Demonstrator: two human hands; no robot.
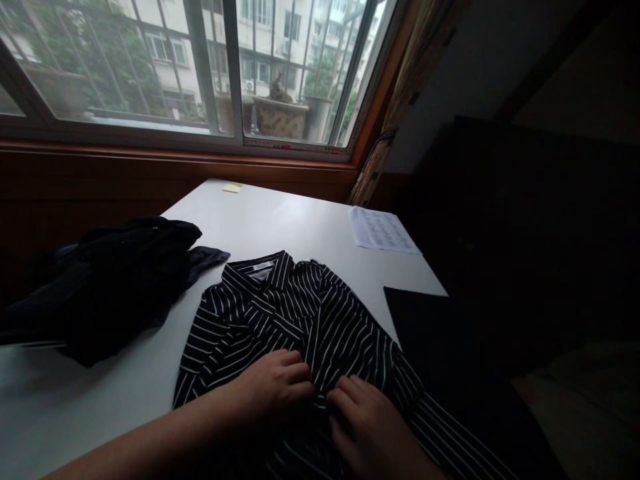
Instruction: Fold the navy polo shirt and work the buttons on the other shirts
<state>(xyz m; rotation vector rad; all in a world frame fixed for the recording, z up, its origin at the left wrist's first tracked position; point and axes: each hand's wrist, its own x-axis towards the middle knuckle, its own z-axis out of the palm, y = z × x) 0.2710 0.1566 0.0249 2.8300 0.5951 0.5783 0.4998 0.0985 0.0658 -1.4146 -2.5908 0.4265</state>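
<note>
A black shirt [280,307] with white stripes lies front up on the white table [295,227], its collar pointing toward the window. One sleeve stretches off to the lower right, past the table's edge. My left hand [280,380] is closed on the shirt front near its middle, fingers curled into the cloth. Just right of it, my right hand [365,420] also has bent fingers gripping the shirt front. The fabric between both hands is bunched, and the lower part of the shirt is in deep shadow.
Dark clothes [125,273] are heaped on the left of the table. Printed sheets [383,230] lie at the right back, and a yellow sticky note [232,189] at the far edge. Another dark cloth [430,333] covers the right edge. Beyond stands a barred window [235,73].
</note>
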